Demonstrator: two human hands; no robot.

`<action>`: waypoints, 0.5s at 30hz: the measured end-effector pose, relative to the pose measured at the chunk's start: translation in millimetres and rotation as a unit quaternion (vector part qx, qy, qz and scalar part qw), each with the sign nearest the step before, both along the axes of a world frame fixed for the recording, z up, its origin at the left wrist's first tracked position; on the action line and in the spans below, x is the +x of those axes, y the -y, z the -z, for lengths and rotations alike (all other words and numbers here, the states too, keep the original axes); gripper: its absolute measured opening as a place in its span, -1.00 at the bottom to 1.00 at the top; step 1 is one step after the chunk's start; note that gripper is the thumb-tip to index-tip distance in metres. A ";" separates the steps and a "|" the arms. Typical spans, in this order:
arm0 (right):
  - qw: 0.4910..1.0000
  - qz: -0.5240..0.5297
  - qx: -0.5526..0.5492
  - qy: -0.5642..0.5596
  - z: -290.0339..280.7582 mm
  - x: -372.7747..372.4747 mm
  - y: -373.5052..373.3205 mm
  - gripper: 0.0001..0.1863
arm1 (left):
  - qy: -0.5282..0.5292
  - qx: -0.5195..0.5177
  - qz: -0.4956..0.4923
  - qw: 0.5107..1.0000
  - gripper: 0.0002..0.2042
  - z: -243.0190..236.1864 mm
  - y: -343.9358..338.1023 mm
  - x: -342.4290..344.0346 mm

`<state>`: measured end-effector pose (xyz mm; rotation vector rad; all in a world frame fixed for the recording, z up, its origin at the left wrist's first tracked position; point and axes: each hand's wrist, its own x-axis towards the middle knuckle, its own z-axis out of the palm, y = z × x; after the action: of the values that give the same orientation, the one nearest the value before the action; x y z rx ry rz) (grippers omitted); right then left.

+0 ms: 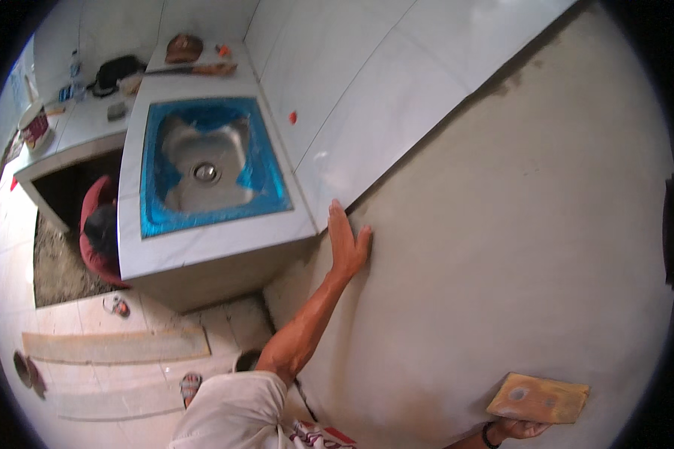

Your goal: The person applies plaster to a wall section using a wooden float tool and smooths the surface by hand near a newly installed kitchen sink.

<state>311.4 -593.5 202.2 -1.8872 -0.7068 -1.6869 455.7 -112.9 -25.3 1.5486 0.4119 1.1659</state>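
My left hand point(344, 245) reaches up to the grey plastered wall point(457, 277), fingers stretched and thumb apart. Its fingertips lie at the lower corner of the white wall tiles point(397, 97), close to the counter's end. At the lower right, my right hand point(523, 429) grips a wooden plastering float point(539, 398) from below. The float's flat, stained board is held near the plastered wall; whether it touches the wall I cannot tell. The handle side of the float is hidden.
A steel sink point(206, 172) with blue film sits in the tiled counter point(217, 251). Another person point(101, 232) crouches beside it at the left. Long boards point(120, 346) and a sandal point(191, 389) lie on the floor. A bucket point(34, 123) and a cap point(184, 48) stand farther back.
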 end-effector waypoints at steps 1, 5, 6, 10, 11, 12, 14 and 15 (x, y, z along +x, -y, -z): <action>1.000 -0.003 0.009 0.003 2.6 0.1 -5.3 -0.17 | 0.015 0.013 0.005 1.000 -0.16 -13.3 1.3 4.8; 1.000 -0.009 0.026 0.004 2.4 -5.8 -21.1 -0.15 | 0.073 0.068 0.020 0.995 -0.12 -84.6 4.5 0.7; 1.000 -0.009 0.027 0.005 0.8 -7.3 -25.4 -0.15 | 0.091 0.083 0.019 0.992 -0.11 -99.9 4.2 0.9; 0.999 -0.018 0.036 0.011 6.0 3.0 -37.0 -0.13 | 0.125 0.155 0.010 0.980 -0.08 -165.1 -6.1 2.1; 0.999 -0.016 0.035 0.015 4.8 1.7 -38.2 -0.13 | 0.128 0.167 0.009 0.978 -0.08 -179.3 -6.2 3.9; 0.999 -0.011 0.032 0.018 3.4 3.3 -41.8 -0.12 | 0.131 0.179 0.007 0.975 -0.08 -192.9 -6.8 5.5; 0.999 0.003 0.032 0.022 1.0 0.9 -45.9 -0.11 | 0.141 0.200 0.014 0.969 -0.08 -219.6 -9.4 5.4; 0.999 0.015 0.034 0.023 0.1 -0.9 -49.1 -0.11 | 0.149 0.209 0.022 0.966 -0.08 -233.6 -10.3 4.1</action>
<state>310.5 -544.4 202.1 -1.8257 -0.6329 -1.7548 459.8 -102.5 208.3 1.6884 -0.0775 1.4894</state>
